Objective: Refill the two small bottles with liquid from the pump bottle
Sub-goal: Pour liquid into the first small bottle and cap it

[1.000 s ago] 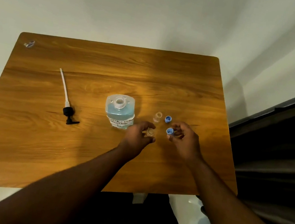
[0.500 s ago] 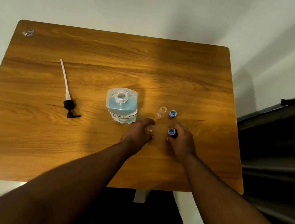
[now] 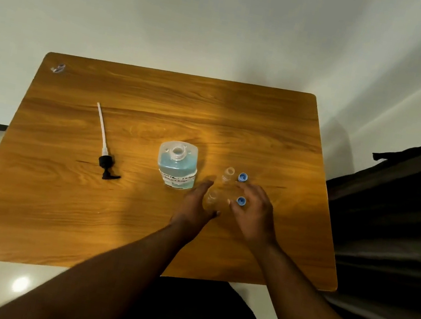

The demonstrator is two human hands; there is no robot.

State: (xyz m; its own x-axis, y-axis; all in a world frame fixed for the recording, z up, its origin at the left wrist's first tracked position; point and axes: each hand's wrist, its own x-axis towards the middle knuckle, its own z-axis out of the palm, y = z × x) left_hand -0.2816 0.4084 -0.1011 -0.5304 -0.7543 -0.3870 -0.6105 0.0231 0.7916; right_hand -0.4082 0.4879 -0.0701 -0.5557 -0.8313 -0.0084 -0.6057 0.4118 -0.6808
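Note:
The pump bottle (image 3: 177, 166) stands mid-table with its neck open and blue liquid inside. Its black pump head with white tube (image 3: 105, 163) lies on the table to the left. One small clear bottle (image 3: 228, 174) stands uncapped right of the pump bottle, a blue cap (image 3: 242, 176) beside it. My left hand (image 3: 194, 207) curls loosely around the second small clear bottle (image 3: 212, 200), thumb at its base, and the bottle stands on the table. My right hand (image 3: 254, 213) hovers with fingers spread. The other blue cap (image 3: 241, 200) lies on the table at its fingertips.
The wooden table (image 3: 135, 230) stands against a white wall. A small clear scrap (image 3: 58, 67) lies at its far left corner. Dark curtain fabric (image 3: 403, 221) hangs close to the table's right edge.
My right hand set the blue cap down on the table and spread its fingers off it. My left hand stayed at the small bottle, its fingers looser. The camera tilted up.

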